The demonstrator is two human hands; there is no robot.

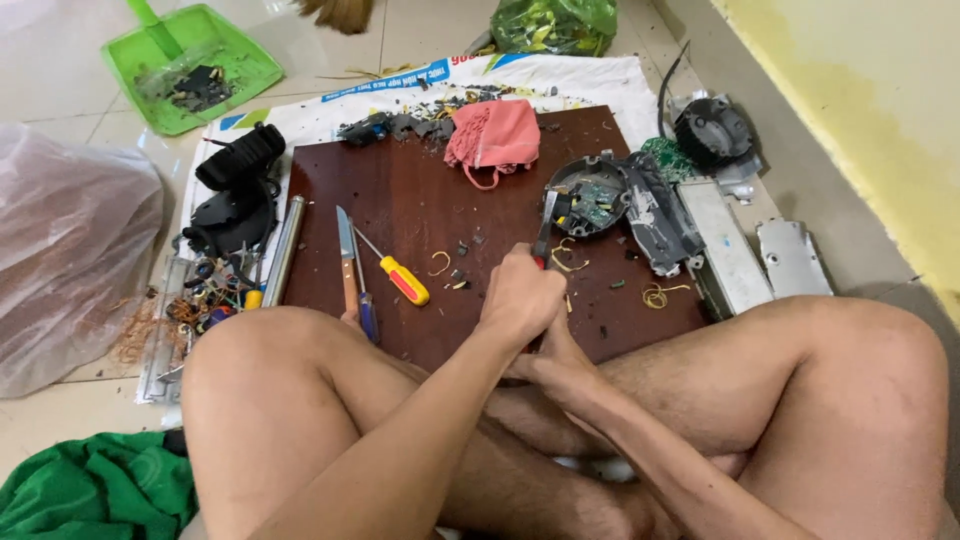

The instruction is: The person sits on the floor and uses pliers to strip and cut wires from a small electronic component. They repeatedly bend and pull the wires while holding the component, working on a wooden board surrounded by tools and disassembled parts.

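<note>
My left hand (520,295) is closed around a red-handled plier-like tool (545,232) whose dark jaws point up toward a round black housing with a green circuit board (588,197). My right hand (557,365) is curled just below and against the left one; what it holds is hidden. Both hands hover over a dark brown wooden board (400,190) between my crossed legs. Small yellow wire loops (565,258) lie beside the tool.
On the board lie a knife (346,255), a yellow-and-red screwdriver (398,276) and a pink cloth (494,135). Grey metal casings (735,250) are at the right, black parts and a metal tube (284,250) at the left. A green dustpan (190,65) sits far left.
</note>
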